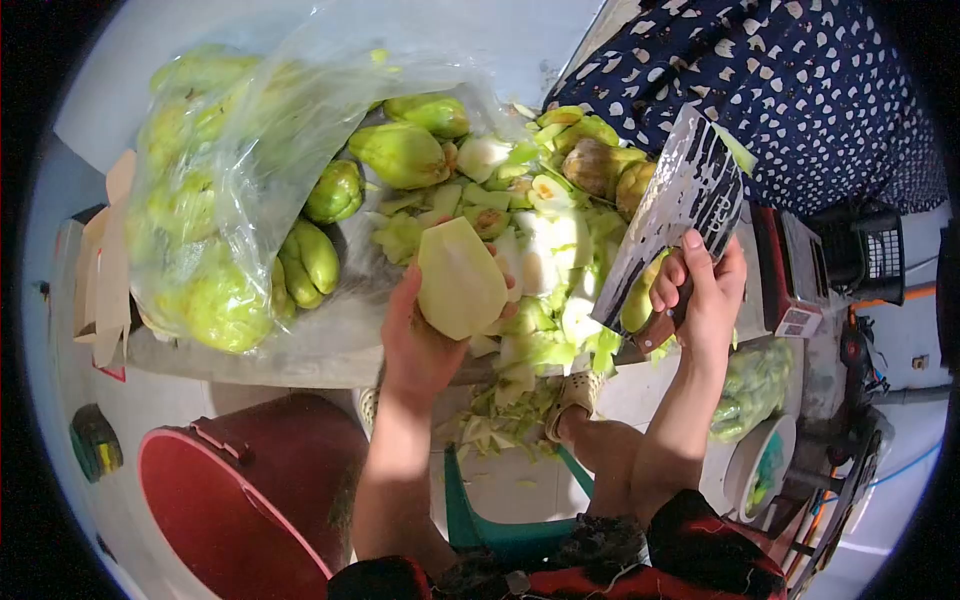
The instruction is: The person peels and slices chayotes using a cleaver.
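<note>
A peeled, pale green chayote (pixel 460 278) rests in my left hand (pixel 420 345), with the fingers wrapped around it. My right hand (pixel 708 300) grips the handle of a wide cleaver (pixel 672 215), its blade tilted upward, wet and streaked. A strip of green peel (pixel 737 150) clings near the blade's upper edge. Between my hands, a heap of peelings and cut pieces (pixel 545 240) covers part of the table. Behind the peeled one lie several unpeeled chayotes (pixel 400 155). Part of a green chayote (pixel 640 295) shows beside the cleaver's lower end.
A clear plastic bag (pixel 200 200) full of chayotes stands at the left on the table (pixel 290 360). Below are a red bin (pixel 270 480), scattered floor peelings (pixel 500 420) and a white bucket (pixel 770 450). Dark blue patterned cloth (pixel 800 80) fills the upper right, near a black crate (pixel 865 250).
</note>
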The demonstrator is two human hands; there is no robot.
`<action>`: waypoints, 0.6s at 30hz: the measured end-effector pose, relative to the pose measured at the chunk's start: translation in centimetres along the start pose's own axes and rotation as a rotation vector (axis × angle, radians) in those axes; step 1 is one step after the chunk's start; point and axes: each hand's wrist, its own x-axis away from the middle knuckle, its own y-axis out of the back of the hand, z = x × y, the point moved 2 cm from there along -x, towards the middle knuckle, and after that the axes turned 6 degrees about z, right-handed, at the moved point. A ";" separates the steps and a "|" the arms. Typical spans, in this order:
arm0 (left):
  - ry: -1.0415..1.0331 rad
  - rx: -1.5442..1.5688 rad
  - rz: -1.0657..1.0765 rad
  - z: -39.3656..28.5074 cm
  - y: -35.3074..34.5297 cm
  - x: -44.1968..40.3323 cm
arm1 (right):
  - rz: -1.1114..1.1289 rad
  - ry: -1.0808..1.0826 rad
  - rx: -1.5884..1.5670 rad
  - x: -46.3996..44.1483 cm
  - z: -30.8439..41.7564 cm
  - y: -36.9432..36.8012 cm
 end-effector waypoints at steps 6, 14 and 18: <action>0.002 0.076 -0.078 0.3 0.2 0.0 | 0.043 -0.016 -0.029 -0.1 -0.5 -0.4; -0.055 -0.082 -0.033 -0.8 -0.3 0.5 | 0.062 -0.061 0.043 -0.1 -0.8 -0.9; -0.060 -0.409 -0.028 -4.5 -0.1 3.0 | -0.011 -0.008 -0.053 -0.6 0.2 0.5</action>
